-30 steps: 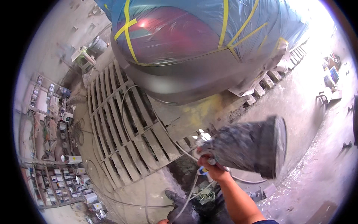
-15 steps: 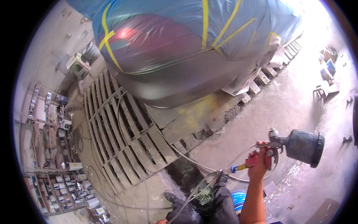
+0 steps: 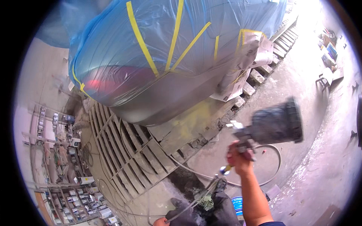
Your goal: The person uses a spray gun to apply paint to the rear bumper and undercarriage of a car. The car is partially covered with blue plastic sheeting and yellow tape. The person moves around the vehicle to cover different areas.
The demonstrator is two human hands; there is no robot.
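My right hand [image 3: 238, 158] is closed round the handle of a paint spray gun [image 3: 245, 141], held out right of centre. The gun's large dark cup [image 3: 277, 121] points to the right and is slightly blurred. A pale air hose [image 3: 203, 192] hangs from the handle and loops across the floor. At the lower edge, my left hand [image 3: 161, 222] shows only in part, its fingers closed round this hose. Ahead stands a car body under blue plastic film [image 3: 196, 41] with yellow tape strips. Its grey bumper [image 3: 158, 100] is bare along the bottom, left of the gun.
Slatted floor grating [image 3: 130, 154] runs beneath the car. Shelves with many small containers [image 3: 79, 201] line the left side. Beside my legs is a blue bucket [image 3: 237, 205]. Masking paper [image 3: 260, 52] hangs off the car's right side. Boxes [image 3: 330, 51] lie at the far right.
My right hand has brought the spray gun left and the cup has swung higher. The view has shifted, so the car sits further left. More of my left hand shows.
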